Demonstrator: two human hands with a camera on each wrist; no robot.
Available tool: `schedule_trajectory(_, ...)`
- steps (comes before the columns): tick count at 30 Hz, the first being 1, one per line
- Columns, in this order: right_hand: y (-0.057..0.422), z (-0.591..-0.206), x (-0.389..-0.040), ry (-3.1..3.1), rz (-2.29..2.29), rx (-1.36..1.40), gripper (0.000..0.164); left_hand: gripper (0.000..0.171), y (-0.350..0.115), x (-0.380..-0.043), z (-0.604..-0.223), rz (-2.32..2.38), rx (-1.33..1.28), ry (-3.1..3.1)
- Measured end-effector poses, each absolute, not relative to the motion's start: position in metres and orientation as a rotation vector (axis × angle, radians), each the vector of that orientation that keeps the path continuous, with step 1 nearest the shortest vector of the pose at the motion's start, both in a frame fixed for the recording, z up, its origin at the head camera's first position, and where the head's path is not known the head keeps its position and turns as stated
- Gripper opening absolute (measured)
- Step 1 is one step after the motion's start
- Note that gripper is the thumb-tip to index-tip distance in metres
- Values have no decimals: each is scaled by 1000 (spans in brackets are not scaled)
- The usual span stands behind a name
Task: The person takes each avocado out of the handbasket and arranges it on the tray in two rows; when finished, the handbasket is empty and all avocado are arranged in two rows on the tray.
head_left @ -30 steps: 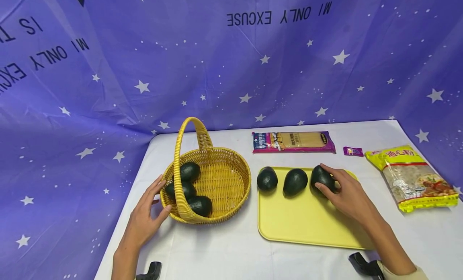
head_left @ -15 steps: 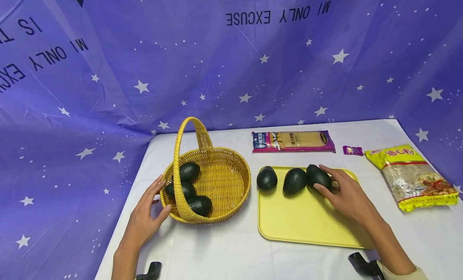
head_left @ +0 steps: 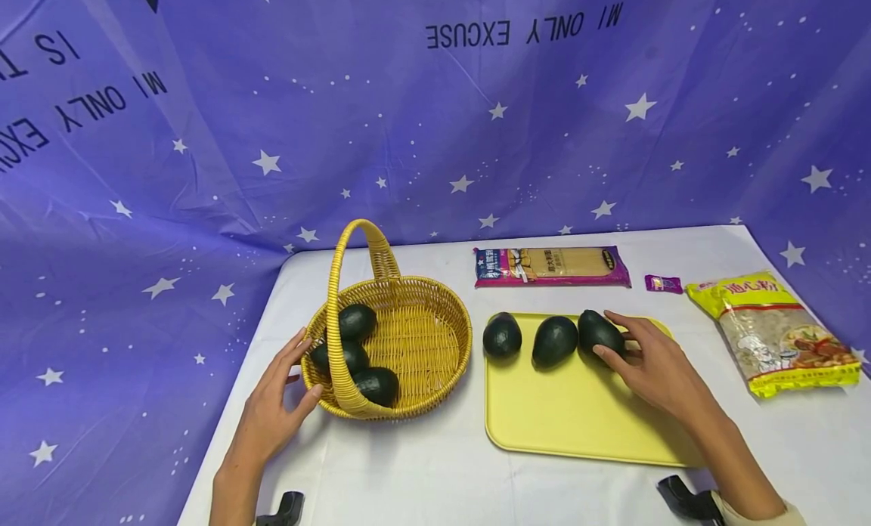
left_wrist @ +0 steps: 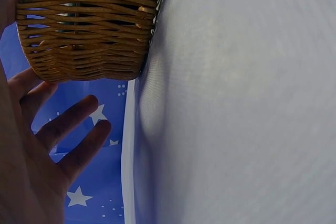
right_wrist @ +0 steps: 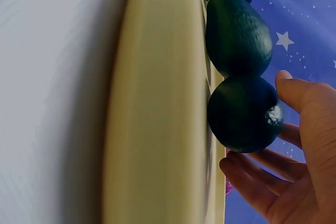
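Three dark green avocados lie at the left in a yellow wicker basket (head_left: 425,352) with a tall handle. My left hand (head_left: 268,424) touches the basket's left side with spread, fairly straight fingers; the left wrist view shows two fingertips (left_wrist: 39,95) by its wall. Along the far edge of a yellow tray (head_left: 565,420) sit a left avocado (head_left: 502,335), a middle avocado (head_left: 554,342) and a right avocado (head_left: 599,332). My right hand (head_left: 656,363) is around the right avocado, fingers loose. In the right wrist view, its thumb (right_wrist: 289,85) stands slightly off the fruit.
Behind the tray lies a pack of noodles (head_left: 554,267). A small purple packet (head_left: 663,284) is to its right. A large yellow and clear food bag (head_left: 779,337) lies at the far right of the white table (head_left: 408,473). A purple starry cloth (head_left: 381,133) hangs behind.
The right avocado has shifted left, close against the middle one. My right hand moved left with it, then loosened and drew back slightly to the right. My left hand has stayed at the basket.
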State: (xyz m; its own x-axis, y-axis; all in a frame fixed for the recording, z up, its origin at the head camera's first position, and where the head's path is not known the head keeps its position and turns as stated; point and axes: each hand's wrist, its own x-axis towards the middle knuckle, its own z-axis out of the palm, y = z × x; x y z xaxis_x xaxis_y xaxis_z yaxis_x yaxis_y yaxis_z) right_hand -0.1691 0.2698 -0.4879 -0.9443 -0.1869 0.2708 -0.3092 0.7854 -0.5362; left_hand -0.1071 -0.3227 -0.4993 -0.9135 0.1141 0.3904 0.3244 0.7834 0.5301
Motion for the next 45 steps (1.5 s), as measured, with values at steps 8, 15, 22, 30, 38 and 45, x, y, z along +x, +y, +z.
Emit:
schedule_trajectory(8, 269, -485, -165, -2750, 864, 382, 64, 80, -323, -107, -500, -874, -343, -2632)
schedule_trajectory(15, 267, -479, -163, -2693, 826, 399, 61, 80, -323, -107, -500, -865, -342, -2632)
schedule_trajectory(22, 264, -473, -161, -2629, 769, 421, 60, 79, -322, -107, -501, -869, -337, -2635)
schedule_trajectory(30, 259, -462, -158, -2576, 784, 439, 62, 79, -322, -107, -501, -868, -337, -2632)
schedule_trajectory(38, 250, -455, -157, -2550, 786, 467, 65, 79, -323, -107, -501, -870, -339, -2634)
schedule_trajectory(45, 243, -452, -157, -2541, 809, 492, 69, 78, -322, -107, -501, -863, -347, -2628)
